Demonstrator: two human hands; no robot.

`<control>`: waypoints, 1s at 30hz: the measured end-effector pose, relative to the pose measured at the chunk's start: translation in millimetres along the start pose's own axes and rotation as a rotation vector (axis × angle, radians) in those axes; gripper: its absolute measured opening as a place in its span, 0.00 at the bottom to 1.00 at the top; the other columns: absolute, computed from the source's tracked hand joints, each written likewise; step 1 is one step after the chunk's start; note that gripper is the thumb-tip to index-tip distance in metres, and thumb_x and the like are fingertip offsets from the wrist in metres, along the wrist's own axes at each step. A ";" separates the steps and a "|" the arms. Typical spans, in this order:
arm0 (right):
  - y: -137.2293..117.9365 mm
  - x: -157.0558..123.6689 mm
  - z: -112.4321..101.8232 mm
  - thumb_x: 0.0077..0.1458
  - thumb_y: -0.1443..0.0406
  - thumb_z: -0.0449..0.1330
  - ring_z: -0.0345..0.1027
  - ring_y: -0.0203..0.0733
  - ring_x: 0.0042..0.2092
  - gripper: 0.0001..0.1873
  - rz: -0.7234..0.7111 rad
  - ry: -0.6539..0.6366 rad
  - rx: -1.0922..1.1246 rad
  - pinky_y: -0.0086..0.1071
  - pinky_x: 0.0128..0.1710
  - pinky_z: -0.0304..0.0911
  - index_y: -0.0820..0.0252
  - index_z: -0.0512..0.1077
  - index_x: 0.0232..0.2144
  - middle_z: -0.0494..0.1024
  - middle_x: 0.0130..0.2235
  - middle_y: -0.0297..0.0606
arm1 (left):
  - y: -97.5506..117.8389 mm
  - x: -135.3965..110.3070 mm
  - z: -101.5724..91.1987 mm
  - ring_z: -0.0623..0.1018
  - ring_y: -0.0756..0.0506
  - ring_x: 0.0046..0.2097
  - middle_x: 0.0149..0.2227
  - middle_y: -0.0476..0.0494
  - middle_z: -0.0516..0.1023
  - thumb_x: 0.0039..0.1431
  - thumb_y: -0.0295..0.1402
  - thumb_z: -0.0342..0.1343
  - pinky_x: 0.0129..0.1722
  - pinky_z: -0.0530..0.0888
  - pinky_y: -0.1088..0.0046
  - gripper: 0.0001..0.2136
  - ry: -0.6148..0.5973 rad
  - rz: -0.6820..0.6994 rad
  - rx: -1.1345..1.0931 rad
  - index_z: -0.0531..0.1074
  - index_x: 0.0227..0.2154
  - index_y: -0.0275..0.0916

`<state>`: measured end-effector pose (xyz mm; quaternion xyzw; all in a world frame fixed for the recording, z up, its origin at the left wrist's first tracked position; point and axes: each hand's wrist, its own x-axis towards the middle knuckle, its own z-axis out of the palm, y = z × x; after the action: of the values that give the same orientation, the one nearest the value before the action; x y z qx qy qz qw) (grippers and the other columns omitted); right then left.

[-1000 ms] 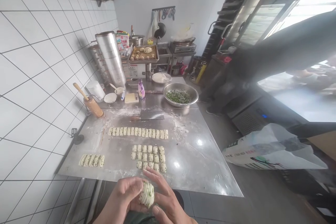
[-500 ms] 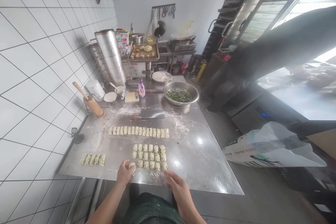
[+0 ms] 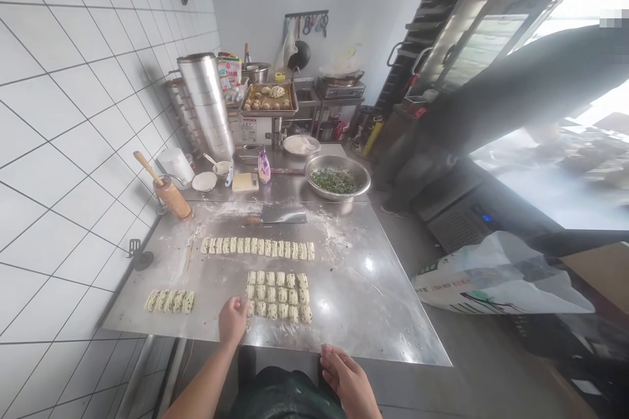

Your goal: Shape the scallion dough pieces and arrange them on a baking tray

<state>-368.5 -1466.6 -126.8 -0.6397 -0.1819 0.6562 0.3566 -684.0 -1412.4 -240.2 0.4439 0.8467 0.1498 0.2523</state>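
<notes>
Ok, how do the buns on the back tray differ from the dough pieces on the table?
The buns are browned, while the dough pieces are pale with green flecks. The buns sit in a loose cluster on a metal tray; the dough pieces stand in tidy rows on the floured steel table. Both are small portions set out in groups.
</notes>
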 end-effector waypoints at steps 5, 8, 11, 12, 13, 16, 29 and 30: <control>-11.1 -5.6 -1.0 0.35 0.46 0.76 0.77 0.51 0.44 0.29 0.002 0.035 0.045 0.37 0.43 0.74 0.60 0.81 0.34 0.82 0.36 0.41 | -28.8 34.8 -72.7 0.75 0.30 0.59 0.63 0.22 0.68 0.69 0.33 0.44 0.54 0.71 0.55 0.20 0.116 -0.037 0.252 0.69 0.59 0.31; -9.9 -9.3 5.9 0.35 0.47 0.76 0.76 0.52 0.43 0.26 0.027 0.025 0.035 0.38 0.42 0.73 0.58 0.79 0.31 0.82 0.35 0.42 | -47.7 57.0 -109.9 0.76 0.27 0.55 0.59 0.20 0.69 0.62 0.25 0.50 0.49 0.72 0.54 0.16 0.055 -0.076 0.369 0.74 0.50 0.29; -8.1 -12.5 16.2 0.34 0.50 0.77 0.76 0.53 0.44 0.23 0.057 0.022 0.027 0.39 0.43 0.72 0.57 0.78 0.28 0.81 0.34 0.42 | -58.2 61.8 -127.6 0.78 0.32 0.51 0.59 0.26 0.71 0.53 0.19 0.54 0.47 0.72 0.61 0.14 -0.044 -0.029 0.420 0.75 0.43 0.31; -7.2 -12.7 19.9 0.34 0.51 0.77 0.76 0.53 0.44 0.23 0.063 0.018 0.033 0.38 0.44 0.72 0.57 0.78 0.29 0.81 0.34 0.42 | -58.7 59.1 -129.2 0.78 0.34 0.52 0.59 0.28 0.72 0.52 0.18 0.54 0.47 0.71 0.63 0.16 -0.073 0.006 0.422 0.74 0.43 0.33; -6.1 -12.1 23.6 0.35 0.51 0.76 0.76 0.52 0.45 0.22 0.059 0.012 0.040 0.38 0.44 0.72 0.57 0.78 0.30 0.81 0.35 0.41 | -57.3 54.3 -129.0 0.78 0.35 0.53 0.59 0.31 0.73 0.51 0.17 0.55 0.48 0.70 0.65 0.16 -0.098 0.042 0.418 0.74 0.44 0.34; -3.1 -7.7 35.6 0.43 0.48 0.70 0.76 0.48 0.41 0.22 -0.010 -0.055 -0.010 0.37 0.42 0.71 0.59 0.77 0.32 0.80 0.33 0.39 | -39.5 29.3 -121.1 0.79 0.39 0.51 0.50 0.37 0.79 0.57 0.20 0.54 0.48 0.69 0.68 0.14 -0.157 0.120 0.370 0.72 0.45 0.37; -104.7 -69.4 72.6 0.60 0.49 0.65 0.81 0.51 0.42 0.21 -0.179 -0.904 -0.365 0.38 0.41 0.74 0.62 0.77 0.40 0.84 0.40 0.43 | 145.4 -138.4 -193.3 0.78 0.38 0.59 0.59 0.37 0.79 0.71 0.37 0.50 0.59 0.72 0.63 0.18 -0.442 0.819 -0.218 0.74 0.60 0.47; -111.1 -74.3 69.9 0.59 0.49 0.66 0.81 0.51 0.43 0.22 -0.151 -0.941 -0.332 0.37 0.42 0.74 0.63 0.77 0.42 0.84 0.42 0.44 | 145.4 -139.5 -201.1 0.74 0.38 0.65 0.65 0.38 0.74 0.72 0.33 0.47 0.64 0.70 0.61 0.22 -0.482 0.924 -0.220 0.70 0.65 0.48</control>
<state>-415.5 -1427.9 11.2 -0.3077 -0.4705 0.8082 0.1757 -631.5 -1452.2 36.7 0.7631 0.4604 0.2270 0.3925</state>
